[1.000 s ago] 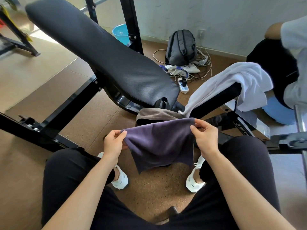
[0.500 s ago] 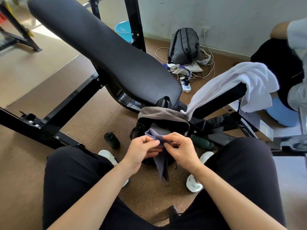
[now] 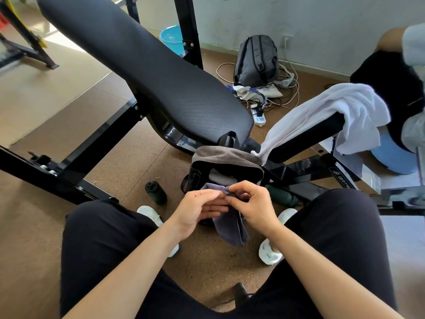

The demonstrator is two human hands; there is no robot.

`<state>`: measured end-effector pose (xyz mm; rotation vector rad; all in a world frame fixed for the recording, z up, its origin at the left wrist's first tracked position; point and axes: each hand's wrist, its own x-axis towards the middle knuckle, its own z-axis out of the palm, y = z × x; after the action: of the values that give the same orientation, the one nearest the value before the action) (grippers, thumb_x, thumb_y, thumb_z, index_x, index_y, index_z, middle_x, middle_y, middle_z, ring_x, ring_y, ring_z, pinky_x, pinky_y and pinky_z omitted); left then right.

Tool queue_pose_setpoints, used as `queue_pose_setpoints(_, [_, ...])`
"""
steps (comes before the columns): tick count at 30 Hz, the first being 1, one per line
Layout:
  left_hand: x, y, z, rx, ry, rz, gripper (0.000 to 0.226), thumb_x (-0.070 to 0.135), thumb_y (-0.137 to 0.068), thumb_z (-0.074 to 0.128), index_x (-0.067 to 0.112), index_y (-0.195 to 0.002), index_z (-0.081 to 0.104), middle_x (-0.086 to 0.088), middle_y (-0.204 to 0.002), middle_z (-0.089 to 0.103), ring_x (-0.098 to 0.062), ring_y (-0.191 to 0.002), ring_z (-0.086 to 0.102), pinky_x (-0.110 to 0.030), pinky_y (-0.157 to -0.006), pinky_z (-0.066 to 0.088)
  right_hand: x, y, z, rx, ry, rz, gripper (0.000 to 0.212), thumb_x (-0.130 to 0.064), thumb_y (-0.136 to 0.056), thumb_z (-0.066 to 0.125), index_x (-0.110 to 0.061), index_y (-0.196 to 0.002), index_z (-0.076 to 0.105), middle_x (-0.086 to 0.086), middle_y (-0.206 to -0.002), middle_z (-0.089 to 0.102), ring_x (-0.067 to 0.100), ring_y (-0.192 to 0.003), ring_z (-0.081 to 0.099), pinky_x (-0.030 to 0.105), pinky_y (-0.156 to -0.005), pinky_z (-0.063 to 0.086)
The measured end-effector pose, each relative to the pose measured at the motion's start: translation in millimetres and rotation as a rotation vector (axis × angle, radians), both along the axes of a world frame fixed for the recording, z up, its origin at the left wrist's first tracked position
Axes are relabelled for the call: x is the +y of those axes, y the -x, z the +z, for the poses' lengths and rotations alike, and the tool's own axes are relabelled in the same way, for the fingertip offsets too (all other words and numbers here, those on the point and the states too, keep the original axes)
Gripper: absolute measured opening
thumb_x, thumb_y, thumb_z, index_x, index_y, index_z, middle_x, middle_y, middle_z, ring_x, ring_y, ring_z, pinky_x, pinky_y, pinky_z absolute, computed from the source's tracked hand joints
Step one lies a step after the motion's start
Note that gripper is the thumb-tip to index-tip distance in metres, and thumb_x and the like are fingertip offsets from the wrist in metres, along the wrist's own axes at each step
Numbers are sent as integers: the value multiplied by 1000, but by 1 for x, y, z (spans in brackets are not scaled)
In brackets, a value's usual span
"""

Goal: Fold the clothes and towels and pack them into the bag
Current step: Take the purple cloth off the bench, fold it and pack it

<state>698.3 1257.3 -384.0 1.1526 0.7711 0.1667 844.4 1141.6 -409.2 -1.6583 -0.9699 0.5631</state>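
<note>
Folding is the step in hand, as I judge it from the head view: you hold the purple towel (image 3: 231, 226) doubled into a narrow strip between your knees, just in front of the open mouth of the bag (image 3: 224, 155), which stands on the floor against the foot of the bench (image 3: 161, 77). Your left hand (image 3: 197, 209) pinches the upper edge of the towel between the thumb and the nearly straight fingers. Your right hand (image 3: 254, 203) has its fingers curled and pinches the same edge from the other side, so the two hands almost touch one another. Something grey lies already inside the bag, but I cannot tell what it is.

The towel hangs down from your hands. Its long axis runs from the hands toward the floor, and the free end points down, between your two white shoes (image 3: 149, 214), and leans a little to your right.

The next move, I think, calls for one more fold across the length, to make a packet short enough for the bag's mouth, and then for lowering it in. The white cloth (image 3: 322, 111) draped over the black bar (image 3: 305, 137) on your right is not yet folded.
</note>
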Motion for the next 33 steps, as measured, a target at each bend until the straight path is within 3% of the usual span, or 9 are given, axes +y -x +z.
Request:
queue_pose_setpoints(4, [23, 8, -9, 10, -326, 137, 30, -2, -97, 55, 18, -105, 76, -5, -93, 79, -20, -87, 75, -25, -71, 56, -2, -15, 7, 214, -24, 15, 26, 2, -87, 75, -25, -89, 73, -4, -84, 74, 11, -79, 69, 24, -73, 54])
queue_pose_setpoints(8, [45, 17, -31, 174, -556, 122, 55, -5, -84, 72, 28, -127, 63, 3, -116, 65, -14, -106, 62, -32, -92, 54, -4, -24, 10, 438, -59, 43, 19, 6, -87, 69, -13, -87, 71, 5, -85, 71, 15, -82, 65, 28, -76, 52])
queue_pose_setpoints(12, [45, 15, -36, 143, -418, 33, 61, 26, -88, 72, 32, -145, 50, 7, -140, 53, -12, -125, 53, -35, -104, 45, -5, -29, 14, 508, -81, 78, 16, -3, -81, 70, -19, -81, 71, 5, -85, 69, 18, -84, 62, 29, -78, 49])
queue_pose_setpoints(15, [39, 7, -34, 174, -176, 66, 43, 40, -98, 60, 31, -140, 54, 2, -133, 62, -17, -117, 64, -36, -93, 54, -6, -30, 15, 506, -71, 132, 18, 0, -82, 70, -18, -82, 71, 2, -84, 71, 14, -82, 63, 23, -77, 50])
queue_pose_setpoints(20, [32, 7, -44, 277, -220, -45, 26, 8, -96, 63, 21, -118, 70, -8, -103, 75, -17, -89, 73, -27, -71, 57, -8, -28, 14, 499, -31, 183, 12, 0, -81, 71, -11, -86, 69, 5, -87, 72, 14, -85, 67, 23, -80, 53])
queue_pose_setpoints(24, [33, 11, -45, 306, -330, -28, 30, -7, -91, 60, 17, -98, 77, -8, -95, 77, -24, -97, 74, -22, -69, 58, -7, -31, 11, 399, 6, 133, 18, 6, -83, 68, -12, -86, 67, 5, -86, 71, 16, -83, 65, 27, -78, 52])
queue_pose_setpoints(29, [38, 8, -35, 264, -516, 312, 26, -4, -90, 63, 16, -90, 79, -1, -88, 76, -11, -82, 73, -19, -63, 56, -6, -34, 5, 52, 157, 76, 36, 0, -76, 67, -28, -96, 57, 2, -85, 66, 21, -74, 63, 32, -69, 54])
queue_pose_setpoints(31, [37, 7, -29, 203, -597, 385, 24, -5, -90, 64, 13, -92, 79, 1, -89, 74, -4, -78, 70, -17, -61, 57, -7, -32, 4, -3, 190, 106, 46, -1, -75, 66, -32, -107, 56, -2, -84, 62, 18, -76, 63, 28, -69, 54])
queue_pose_setpoints(33, [35, 6, -28, 176, -613, 394, 24, -5, -90, 64, 13, -93, 79, 1, -91, 74, -9, -74, 70, -18, -58, 56, -6, -28, 6, -90, 238, 170, 52, 4, -75, 65, -28, -116, 59, -5, -82, 58, 8, -73, 58, 18, -66, 49])
